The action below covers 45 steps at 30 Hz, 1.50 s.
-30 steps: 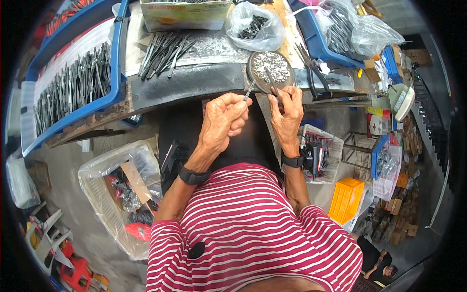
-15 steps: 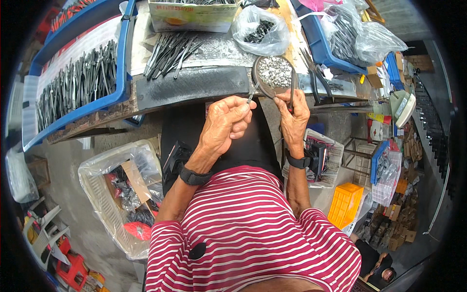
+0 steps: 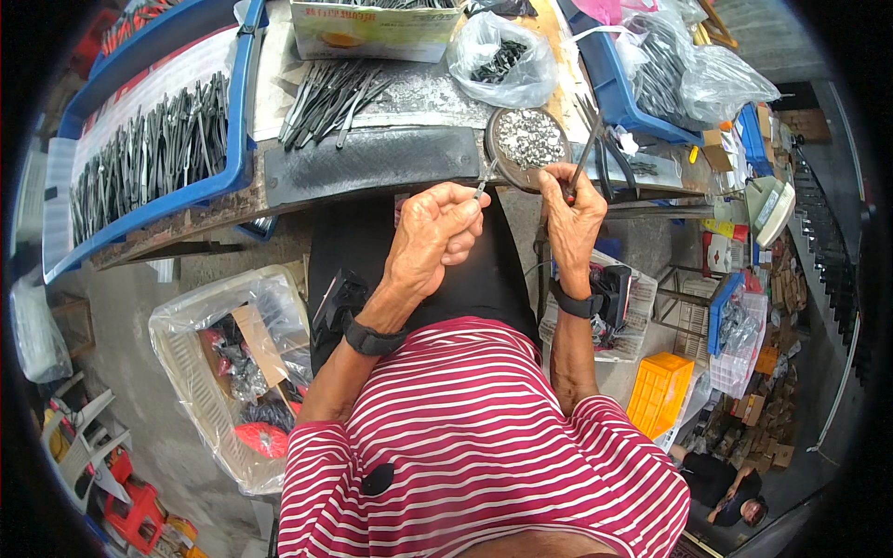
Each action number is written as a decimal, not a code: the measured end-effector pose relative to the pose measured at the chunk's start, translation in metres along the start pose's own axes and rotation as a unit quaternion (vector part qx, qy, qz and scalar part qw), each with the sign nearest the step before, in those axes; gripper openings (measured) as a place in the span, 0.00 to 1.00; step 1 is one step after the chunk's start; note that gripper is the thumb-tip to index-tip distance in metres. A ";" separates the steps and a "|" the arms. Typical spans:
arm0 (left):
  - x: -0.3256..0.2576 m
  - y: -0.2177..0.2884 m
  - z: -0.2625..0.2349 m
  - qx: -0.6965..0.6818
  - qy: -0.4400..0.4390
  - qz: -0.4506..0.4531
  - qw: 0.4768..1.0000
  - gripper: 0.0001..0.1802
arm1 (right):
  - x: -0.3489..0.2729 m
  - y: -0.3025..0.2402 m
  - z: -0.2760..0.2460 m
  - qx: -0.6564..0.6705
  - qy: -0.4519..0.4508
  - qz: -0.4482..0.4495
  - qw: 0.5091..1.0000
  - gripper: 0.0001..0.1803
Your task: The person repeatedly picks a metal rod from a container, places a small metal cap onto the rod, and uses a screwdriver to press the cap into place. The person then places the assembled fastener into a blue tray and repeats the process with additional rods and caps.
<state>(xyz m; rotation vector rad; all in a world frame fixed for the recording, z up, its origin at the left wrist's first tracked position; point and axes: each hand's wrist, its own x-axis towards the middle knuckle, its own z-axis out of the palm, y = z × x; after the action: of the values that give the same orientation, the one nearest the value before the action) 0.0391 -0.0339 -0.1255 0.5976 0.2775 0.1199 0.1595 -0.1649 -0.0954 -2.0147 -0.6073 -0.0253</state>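
Two hands work at the bench (image 3: 372, 167) edge. Left hand (image 3: 430, 237) pinches a small metal piece (image 3: 480, 189); right hand (image 3: 570, 216) grips a slim metal tool (image 3: 584, 153), both held close to a round dish of small metal parts (image 3: 528, 139), apparently for short reach. Beyond: clear bag of dark parts (image 3: 502, 60), yellow-green printed carton (image 3: 372, 28), blue trays (image 3: 158, 158).
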 end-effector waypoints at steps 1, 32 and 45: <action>0.000 0.000 0.001 0.006 0.006 0.006 1.000 0.10 | -0.002 -0.004 0.001 0.027 -0.008 0.045 0.999 0.03; -0.006 0.000 0.005 0.177 0.118 0.093 0.973 0.06 | -0.022 -0.032 0.038 0.187 -0.096 0.057 0.976 0.03; -0.005 -0.005 0.003 0.227 0.122 0.148 0.955 0.04 | -0.027 -0.025 0.041 0.059 -0.071 -0.015 0.996 0.04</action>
<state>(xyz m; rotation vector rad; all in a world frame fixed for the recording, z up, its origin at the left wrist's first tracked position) 0.0358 -0.0406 -0.1250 1.0852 0.4596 0.4282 0.1157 -0.1326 -0.1026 -1.9043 -0.7135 0.1332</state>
